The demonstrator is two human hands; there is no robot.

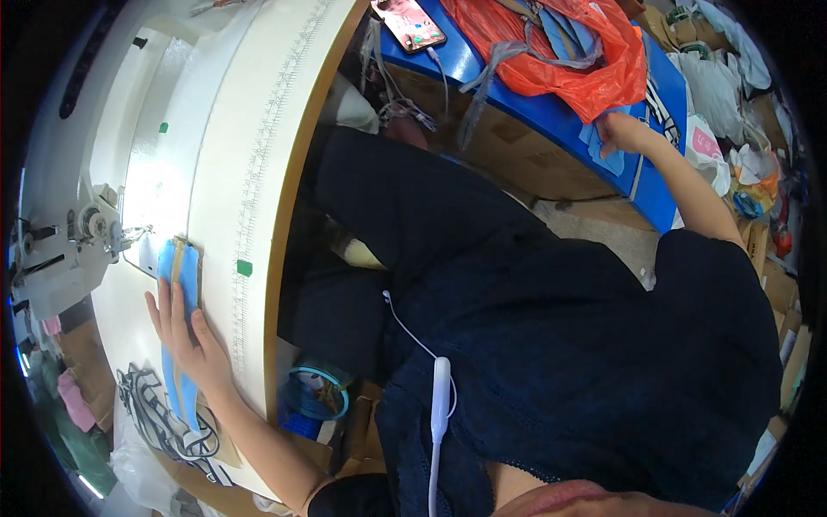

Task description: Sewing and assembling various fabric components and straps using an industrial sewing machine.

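My left hand (191, 349) lies with its fingers stretched out on a long light-blue fabric strip (167, 267) with a tan band along it. The strip's far end lies beside the needle area of a white sewing machine (65, 250). Behind my left wrist, a tangle of black-and-white cord or tape (155, 414) rests on the worktable. Out to the right, my right hand (622, 134) is closed on a light-blue fabric piece (606, 155) at the blue bench. An orange-red plastic bag (551, 73) holding more blue pieces lies just beyond that hand.
A ruler scale runs along the front of the white worktable (220, 172). On the blue bench (663, 172) a lit phone (409, 21) is plugged into a cable. A turquoise-rimmed basket (320, 392) stands below the table's edge. Bags and cardboard crowd the far right.
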